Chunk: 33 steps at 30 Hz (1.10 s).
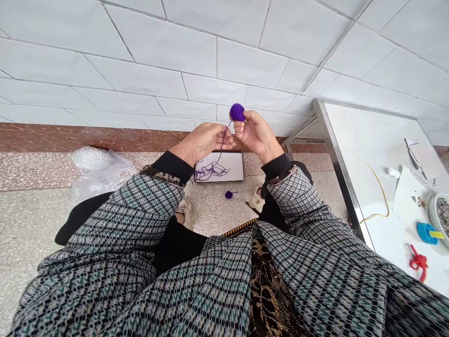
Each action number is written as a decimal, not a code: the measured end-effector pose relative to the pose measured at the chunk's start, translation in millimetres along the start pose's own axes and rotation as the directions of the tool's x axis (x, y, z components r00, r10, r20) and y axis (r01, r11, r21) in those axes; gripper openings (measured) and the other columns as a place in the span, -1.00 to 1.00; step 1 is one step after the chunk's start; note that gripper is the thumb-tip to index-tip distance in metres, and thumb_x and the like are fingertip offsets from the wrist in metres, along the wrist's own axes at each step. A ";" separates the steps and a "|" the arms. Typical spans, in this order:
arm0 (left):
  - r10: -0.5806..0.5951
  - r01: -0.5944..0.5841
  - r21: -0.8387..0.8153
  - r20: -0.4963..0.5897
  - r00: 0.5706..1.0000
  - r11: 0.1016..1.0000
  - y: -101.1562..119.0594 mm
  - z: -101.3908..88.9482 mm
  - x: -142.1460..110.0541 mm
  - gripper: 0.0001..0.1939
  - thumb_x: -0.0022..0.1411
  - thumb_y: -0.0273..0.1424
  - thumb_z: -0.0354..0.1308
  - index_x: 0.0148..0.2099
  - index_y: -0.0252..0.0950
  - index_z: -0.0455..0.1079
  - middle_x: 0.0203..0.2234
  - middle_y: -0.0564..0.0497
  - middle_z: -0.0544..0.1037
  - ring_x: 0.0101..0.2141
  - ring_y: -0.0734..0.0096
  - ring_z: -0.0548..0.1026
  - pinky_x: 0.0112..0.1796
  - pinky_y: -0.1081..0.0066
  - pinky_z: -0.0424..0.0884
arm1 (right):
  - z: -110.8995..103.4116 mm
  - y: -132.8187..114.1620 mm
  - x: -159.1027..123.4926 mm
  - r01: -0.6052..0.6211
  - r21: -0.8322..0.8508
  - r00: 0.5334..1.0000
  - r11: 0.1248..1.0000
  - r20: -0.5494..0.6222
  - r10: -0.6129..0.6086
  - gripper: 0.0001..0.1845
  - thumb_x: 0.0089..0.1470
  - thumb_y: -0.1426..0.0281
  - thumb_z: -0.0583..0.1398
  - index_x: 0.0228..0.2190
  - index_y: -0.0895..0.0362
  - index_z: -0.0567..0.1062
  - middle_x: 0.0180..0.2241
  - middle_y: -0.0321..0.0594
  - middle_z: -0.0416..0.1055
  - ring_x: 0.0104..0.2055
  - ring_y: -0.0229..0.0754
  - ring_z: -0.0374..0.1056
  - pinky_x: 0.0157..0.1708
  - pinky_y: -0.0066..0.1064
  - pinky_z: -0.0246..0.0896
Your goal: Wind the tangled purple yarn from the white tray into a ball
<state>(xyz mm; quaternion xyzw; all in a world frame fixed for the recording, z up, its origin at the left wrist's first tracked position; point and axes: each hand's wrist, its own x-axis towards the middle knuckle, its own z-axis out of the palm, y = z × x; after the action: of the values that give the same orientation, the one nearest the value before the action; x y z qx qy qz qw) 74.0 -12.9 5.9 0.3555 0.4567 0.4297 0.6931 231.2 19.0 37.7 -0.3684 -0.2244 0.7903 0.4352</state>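
A small ball of purple yarn (237, 112) is held in the fingers of my right hand (258, 133). From it a purple strand (222, 142) slants down past the fingertips of my left hand (206, 140), which are closed on it. The strand runs on to a loose tangle of purple yarn (212, 172) in a shallow white box (235, 168) with dark edges on the floor. A smaller purple yarn ball (229, 194) with a short tail lies on the floor in front of the box.
Left on the floor lies a clear plastic bag (105, 173) with a white yarn ball (89, 158). At right stands a white table (354, 140) bearing a yellow cord (384, 199), scissors (414, 157), a blue object (426, 232) and a red piece (418, 262). A tiled wall (196, 56) rises ahead.
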 end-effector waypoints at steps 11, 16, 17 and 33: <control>0.176 -0.154 0.146 -0.156 0.972 0.977 -0.4 8.5 -1.6 -0.81 0.38 -0.60 0.20 -0.20 -0.22 0.30 -0.62 0.24 0.13 -0.67 0.57 -0.04 -0.59 0.49 -0.16 | -16.3 2.7 13.2 0.181 -0.271 0.983 0.945 0.018 -0.183 -0.81 0.52 0.34 0.29 -0.12 0.14 0.38 -0.30 -0.31 0.36 -0.41 -0.41 0.28 -0.40 -0.65 0.36; 0.354 -0.249 0.361 -0.261 0.898 0.899 -3.4 8.6 4.5 -0.77 0.41 -0.64 0.18 -0.32 -0.30 0.42 -0.60 0.15 0.26 -0.59 0.51 0.16 -0.50 0.47 0.08 | -22.6 3.4 19.6 0.193 -0.318 0.981 0.928 0.040 -0.190 -0.75 0.54 0.28 0.28 -0.16 0.13 0.36 -0.31 -0.30 0.32 -0.41 -0.41 0.27 -0.37 -0.63 0.38; 0.379 -0.261 0.392 -0.260 0.888 0.882 -3.4 8.2 5.4 -0.76 0.41 -0.64 0.18 -0.33 -0.31 0.45 -0.57 0.11 0.34 -0.54 0.50 0.25 -0.45 0.48 0.17 | -23.1 4.2 20.0 0.202 -0.329 0.979 0.923 0.044 -0.199 -0.75 0.54 0.27 0.28 -0.16 0.13 0.36 -0.30 -0.30 0.33 -0.41 -0.41 0.28 -0.36 -0.63 0.40; 0.091 -0.072 0.111 -0.180 0.979 0.991 3.4 20.8 -9.5 -0.79 0.48 -0.62 0.15 -0.18 -0.23 0.27 -0.60 0.24 0.14 -0.67 0.59 -0.03 -0.59 0.54 -0.14 | -36.6 9.5 39.3 0.407 -0.680 0.882 0.609 0.119 -0.457 -0.71 0.42 0.29 0.41 -0.03 0.09 0.43 -0.08 -0.27 0.48 -0.39 -0.44 0.36 -0.38 -0.60 0.41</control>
<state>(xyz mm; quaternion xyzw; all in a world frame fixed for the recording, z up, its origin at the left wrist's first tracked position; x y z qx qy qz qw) 90.6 -22.4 19.0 0.3682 0.5258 0.4646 0.6100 241.0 48.8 -7.0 -0.4637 -0.5682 0.5081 0.4516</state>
